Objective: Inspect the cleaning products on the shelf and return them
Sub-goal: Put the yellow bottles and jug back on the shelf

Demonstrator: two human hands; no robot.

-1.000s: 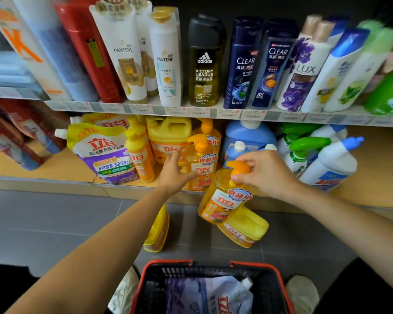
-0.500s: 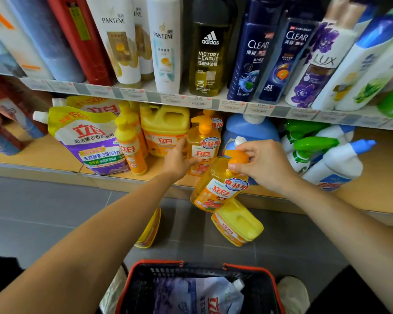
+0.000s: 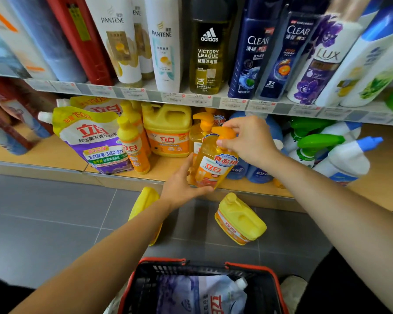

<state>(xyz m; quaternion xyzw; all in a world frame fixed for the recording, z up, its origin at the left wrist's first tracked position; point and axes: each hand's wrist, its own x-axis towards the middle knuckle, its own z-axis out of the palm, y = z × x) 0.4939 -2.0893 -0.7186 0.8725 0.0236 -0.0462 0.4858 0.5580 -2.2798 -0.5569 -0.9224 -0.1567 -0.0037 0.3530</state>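
The right hand (image 3: pixel 247 141) pinches with curled fingers the pump head of the orange pump bottle (image 3: pixel 213 165), which is tilted at the front edge of the lower shelf (image 3: pixel 32 152), while the left hand (image 3: pixel 182 186), fingers nearly straight, lies against its lower side with the thumb under its base.

From my feed, the right hand (image 3: pixel 247 141) covers the pump neck of the orange dish-soap bottle (image 3: pixel 216 164) and most of the blue bottles (image 3: pixel 256 175) behind it. The left forearm hides part of a yellow jug (image 3: pixel 145 198) on the floor. The shampoo bottles (image 3: pixel 163 53) on the upper shelf are cut off at the top edge, and the red-rimmed basket (image 3: pixel 161 260) at the bottom edge. The price tags (image 3: pixel 173 97) are too small to read. The packages (image 3: pixel 7 132) at far left are blurred.
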